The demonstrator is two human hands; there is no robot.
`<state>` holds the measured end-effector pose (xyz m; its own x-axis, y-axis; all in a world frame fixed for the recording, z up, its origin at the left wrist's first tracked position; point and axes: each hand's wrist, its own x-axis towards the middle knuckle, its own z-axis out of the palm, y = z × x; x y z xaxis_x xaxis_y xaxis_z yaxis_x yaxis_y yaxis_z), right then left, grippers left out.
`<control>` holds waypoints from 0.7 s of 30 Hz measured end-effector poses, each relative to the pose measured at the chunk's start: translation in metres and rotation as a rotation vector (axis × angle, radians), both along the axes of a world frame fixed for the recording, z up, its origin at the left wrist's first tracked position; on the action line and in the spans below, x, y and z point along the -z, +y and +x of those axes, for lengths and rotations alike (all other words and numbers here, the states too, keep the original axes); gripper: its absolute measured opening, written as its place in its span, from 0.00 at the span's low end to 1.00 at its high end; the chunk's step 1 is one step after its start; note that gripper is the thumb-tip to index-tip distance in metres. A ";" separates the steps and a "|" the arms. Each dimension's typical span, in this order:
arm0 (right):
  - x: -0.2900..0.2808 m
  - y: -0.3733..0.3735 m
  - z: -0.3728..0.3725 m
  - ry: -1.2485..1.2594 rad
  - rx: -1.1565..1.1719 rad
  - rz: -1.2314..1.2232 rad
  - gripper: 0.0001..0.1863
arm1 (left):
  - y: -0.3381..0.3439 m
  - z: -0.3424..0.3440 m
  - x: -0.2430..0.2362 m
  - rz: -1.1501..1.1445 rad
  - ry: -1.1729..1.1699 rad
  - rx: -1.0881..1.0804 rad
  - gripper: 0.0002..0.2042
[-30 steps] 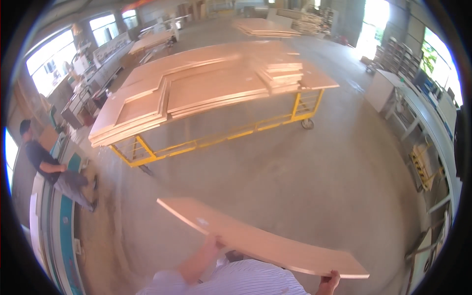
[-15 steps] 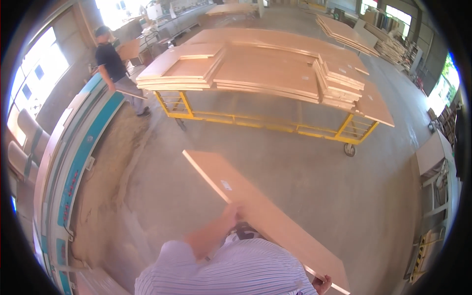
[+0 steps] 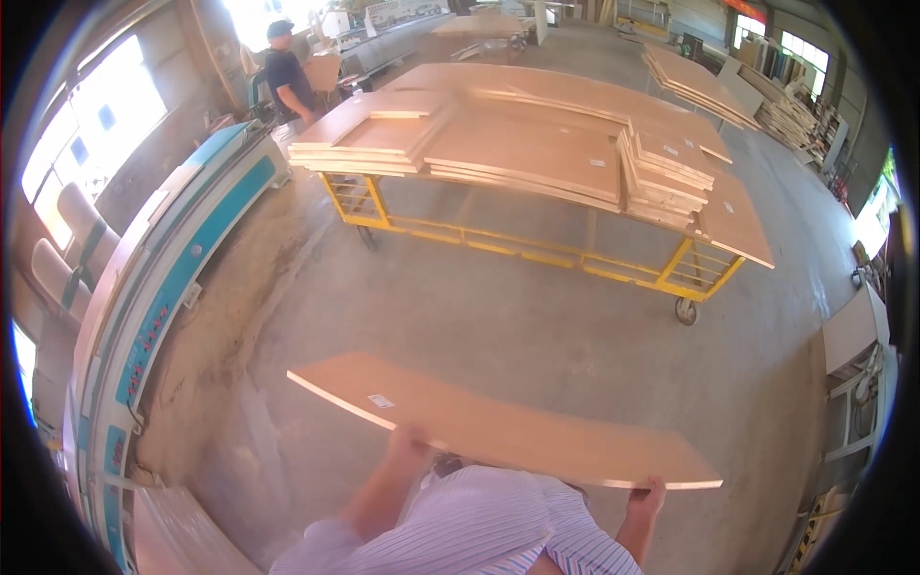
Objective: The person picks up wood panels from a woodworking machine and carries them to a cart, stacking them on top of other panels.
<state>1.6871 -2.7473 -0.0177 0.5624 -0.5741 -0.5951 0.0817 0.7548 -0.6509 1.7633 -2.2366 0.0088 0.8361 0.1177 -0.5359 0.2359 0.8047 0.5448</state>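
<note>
A long reddish-brown wooden board (image 3: 517, 426) with a pale edge and a small white label lies across in front of my body, held off the floor. My left hand (image 3: 410, 443) grips its near edge, left of the middle. At the board's right end my right hand (image 3: 648, 494) is closed round the near edge, with the thumb and fingers partly showing. Fingers under the board are hidden on both sides.
Ahead stands a yellow wheeled cart (image 3: 537, 251) with stacked boards (image 3: 522, 158). A long teal-and-grey machine (image 3: 196, 251) runs along the left. Beyond its far end stands a person (image 3: 286, 81). More boards (image 3: 700, 84) lie far right; a white cabinet (image 3: 856, 331) is at right.
The board has swung from a steep diagonal to nearly crosswise. My right hand has risen with its end, and the left hand has shifted slightly left. The far person has moved toward the right.
</note>
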 end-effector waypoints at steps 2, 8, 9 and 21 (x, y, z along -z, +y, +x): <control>-0.014 0.003 0.026 -0.025 -0.017 -0.010 0.23 | 0.014 -0.006 0.013 -0.005 -0.101 -0.016 0.23; -0.102 0.035 0.088 -0.260 -0.150 -0.118 0.18 | 0.029 0.014 -0.021 -0.060 -0.004 -0.185 0.26; -0.114 0.039 0.095 -0.300 -0.154 -0.125 0.20 | 0.032 0.020 -0.031 -0.062 -0.003 -0.182 0.26; -0.173 0.100 0.213 -0.770 -0.276 -0.167 0.31 | 0.105 0.183 -0.126 -0.134 -0.579 -0.103 0.28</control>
<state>1.9002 -2.6474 0.1552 0.9107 -0.4025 0.0935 0.3754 0.7116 -0.5939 1.9463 -2.1314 0.1349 0.9842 0.1764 -0.0131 -0.1514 0.8782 0.4537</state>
